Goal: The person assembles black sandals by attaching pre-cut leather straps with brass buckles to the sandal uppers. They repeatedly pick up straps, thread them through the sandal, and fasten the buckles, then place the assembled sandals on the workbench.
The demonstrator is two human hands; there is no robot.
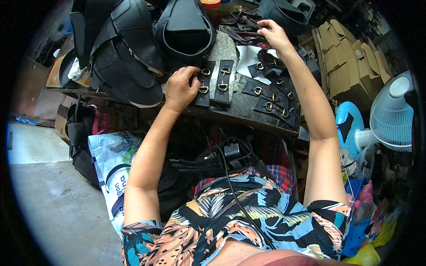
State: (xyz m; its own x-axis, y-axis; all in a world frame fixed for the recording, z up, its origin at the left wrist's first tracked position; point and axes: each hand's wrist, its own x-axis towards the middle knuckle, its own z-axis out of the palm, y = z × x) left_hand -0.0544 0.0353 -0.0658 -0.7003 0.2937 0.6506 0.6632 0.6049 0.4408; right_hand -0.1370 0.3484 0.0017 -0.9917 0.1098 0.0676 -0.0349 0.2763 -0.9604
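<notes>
Left hand (181, 88) curled, fingertips pressed down on a black leather strap (203, 84) with brass buckles, lying flat on the workbench (248, 116) just beside a second strap (223, 81) at three o'clock. Right hand (274, 34) reaching far up toward one o'clock, fingers pinched together on a thin dark strap piece (248, 36) among a heap. More buckled straps (271, 98) spread at four o'clock of the left hand.

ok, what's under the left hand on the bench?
The left hand rests on a black strap with brass buckles, which lies on the dark workbench. Anything beneath the palm is hidden.
</notes>
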